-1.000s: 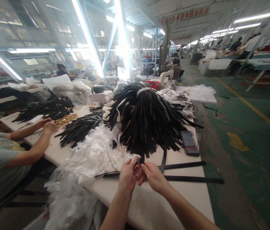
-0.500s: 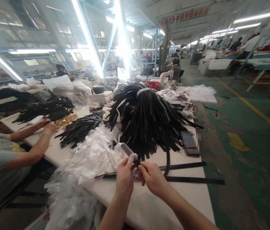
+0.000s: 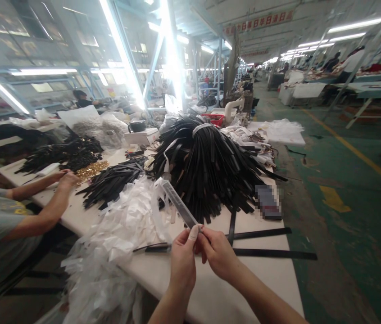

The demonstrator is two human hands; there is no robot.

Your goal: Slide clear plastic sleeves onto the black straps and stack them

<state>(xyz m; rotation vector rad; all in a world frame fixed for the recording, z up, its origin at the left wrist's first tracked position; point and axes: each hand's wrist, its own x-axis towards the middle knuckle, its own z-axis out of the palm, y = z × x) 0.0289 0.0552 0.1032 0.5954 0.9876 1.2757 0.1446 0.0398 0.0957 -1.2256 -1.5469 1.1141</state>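
Long narrow translucent plastic sleeve (image 3: 179,203), tilted up and away over the bench (image 3: 261,279), near end at both hands. Left hand (image 3: 184,252) pinches it, fingers closed on the end; right hand (image 3: 215,252) meets left, fingers curled, exact grip hidden. Beyond: big tied bundle of flat black straps (image 3: 210,171). Left side: heap of crumpled white plastic film (image 3: 128,216). Loose black straps (image 3: 274,254) lie right.

White glare from overhead tubes (image 3: 172,49); dim floor (image 3: 328,216); stretched edges.
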